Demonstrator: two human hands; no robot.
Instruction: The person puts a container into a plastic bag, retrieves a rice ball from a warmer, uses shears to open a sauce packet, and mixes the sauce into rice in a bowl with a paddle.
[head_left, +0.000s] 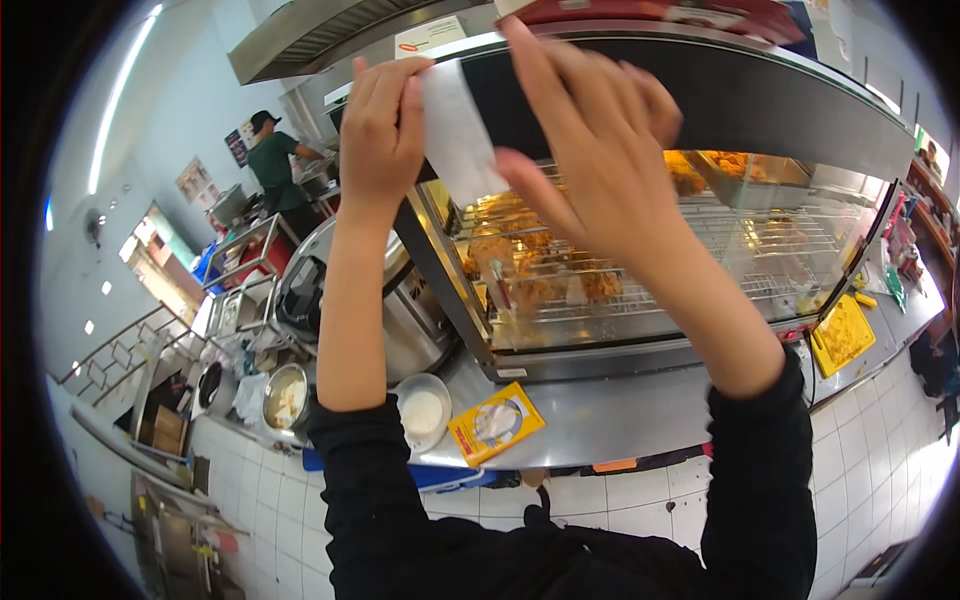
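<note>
A strip of white paper (461, 131) hangs in front of the upper left part of a glass-fronted food warmer cabinet (780, 86). My left hand (382, 135) is raised at its left edge, with the thumb and fingertips on the paper near the top. Slightly blurred, my right hand (600, 135) is spread before the cabinet's dark top panel, its thumb tip at the paper's lower right edge. Whether the thumb touches the paper is unclear. Behind the glass, pieces of fried chicken (536, 277) lie on wire racks (712, 232).
Below the cabinet, a steel counter (615, 412) holds a yellow box (496, 424) and a bowl of white contents (422, 412). A large steel cooker (412, 322) stands left. A yellow tray (844, 334) lies right. Farther back left, another person (274, 165) works at equipment.
</note>
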